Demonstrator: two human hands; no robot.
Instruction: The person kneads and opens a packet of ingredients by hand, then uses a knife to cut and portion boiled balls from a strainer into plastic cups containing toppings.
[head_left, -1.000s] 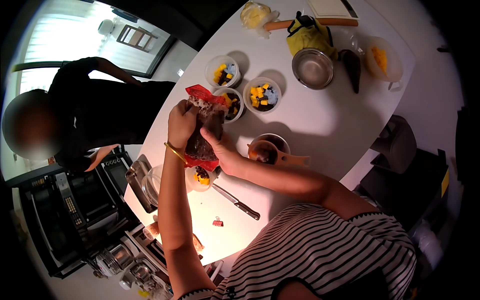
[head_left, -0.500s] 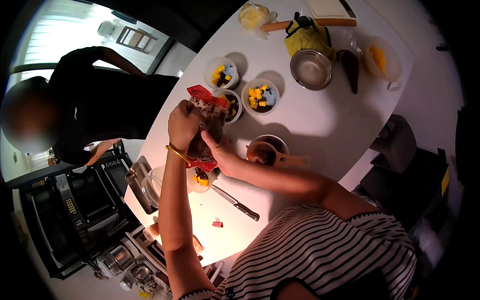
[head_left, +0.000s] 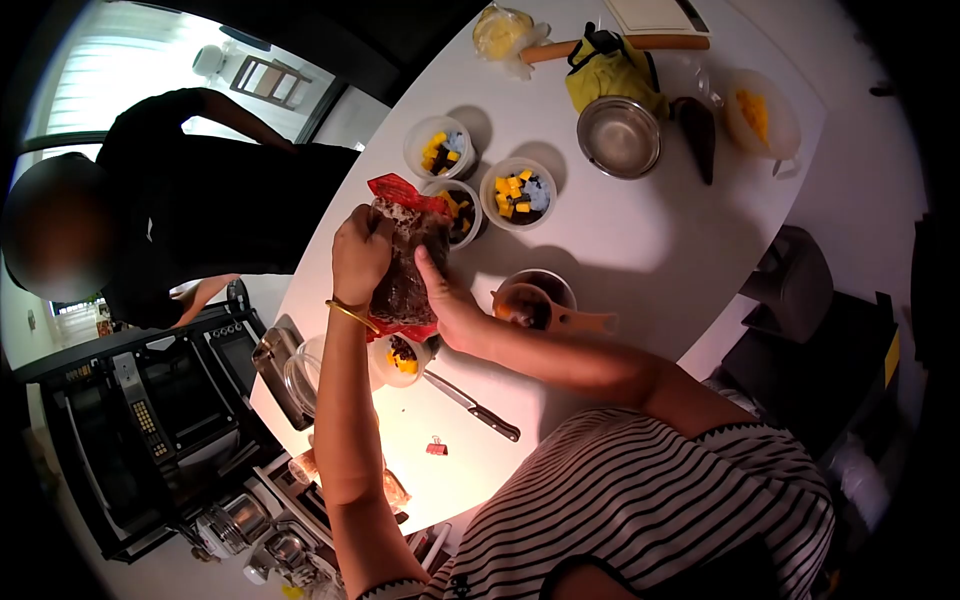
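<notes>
Red-ended bag (head_left: 408,280), dark brown middle, whitish patches near top, held up over white table (head_left: 640,250). On it: 4 filled cups (head_left: 518,218), knife (head_left: 472,405), red clip (head_left: 437,447). Person in black (head_left: 230,200) beyond. Left hand (head_left: 360,258) clamped on bag's upper edge; right hand (head_left: 452,308) gripping its side, thumb in front, fingers hidden.

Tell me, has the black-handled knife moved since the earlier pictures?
No: the knife lies as before, with no visible shift against the red binder clip.

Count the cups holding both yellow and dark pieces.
4: the rear cup, topmost in view; the right cup, lower right of it; the middle cup, partly hidden by the bag; the near cup, by the knife. Others may be hidden.
</notes>
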